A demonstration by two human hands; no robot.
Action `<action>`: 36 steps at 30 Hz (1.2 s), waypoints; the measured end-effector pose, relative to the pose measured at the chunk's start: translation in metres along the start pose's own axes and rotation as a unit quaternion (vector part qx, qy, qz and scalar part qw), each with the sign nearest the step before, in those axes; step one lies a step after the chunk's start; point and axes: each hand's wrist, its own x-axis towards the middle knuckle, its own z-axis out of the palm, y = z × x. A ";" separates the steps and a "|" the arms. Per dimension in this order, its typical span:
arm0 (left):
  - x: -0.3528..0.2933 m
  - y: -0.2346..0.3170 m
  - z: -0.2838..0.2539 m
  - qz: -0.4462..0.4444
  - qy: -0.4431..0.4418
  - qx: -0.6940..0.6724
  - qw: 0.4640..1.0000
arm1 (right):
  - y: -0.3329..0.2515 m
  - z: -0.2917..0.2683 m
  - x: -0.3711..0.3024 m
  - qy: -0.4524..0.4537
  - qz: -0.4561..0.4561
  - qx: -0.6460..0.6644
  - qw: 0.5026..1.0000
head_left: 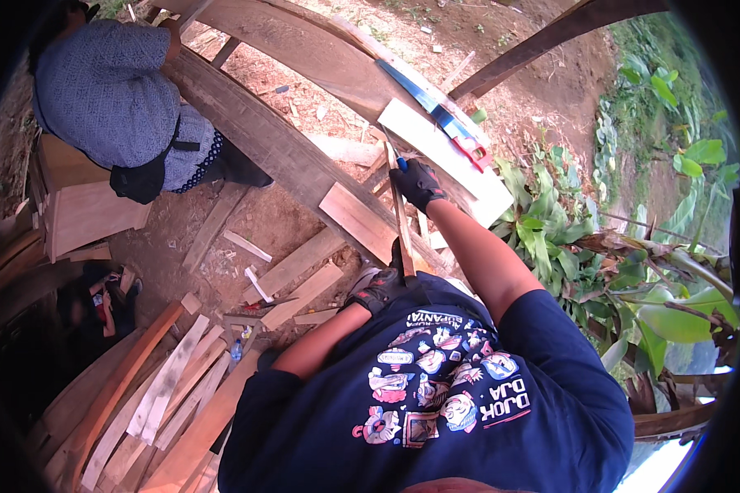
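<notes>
A narrow wooden strip (400,209) runs from my waist out over the bench. Its near end is in my gloved left hand (378,291), closed close against my body, with the fingers partly hidden. My right hand (420,184), in a dark glove, is closed at the strip's far part. A small blue pen-like object (402,163) sticks out of its fingers; its exact kind is too small to tell. Just beyond lies a pale board (399,122), with a hand saw (436,115) with a blue blade and red handle along its far side.
A long, dark plank (259,135) crosses ahead. At the upper left another person (111,82) in grey stands by it. Offcuts (304,261) litter the dirt. Stacked boards (168,394) lie at lower left, near someone in the shade (107,304). Leafy plants (543,222) grow at right.
</notes>
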 end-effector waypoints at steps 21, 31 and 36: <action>-0.002 -0.022 0.001 -0.102 -0.090 0.182 0.974 | 0.070 -0.075 -0.133 -0.028 0.025 0.125 0.992; 0.003 -0.008 -0.012 -0.028 -0.163 0.145 0.975 | 0.043 -0.067 -0.234 -0.023 -0.072 0.016 0.997; 0.005 -0.011 -0.018 -0.015 -0.165 0.152 0.974 | -0.004 -0.103 -0.261 -0.096 -0.016 -0.021 0.995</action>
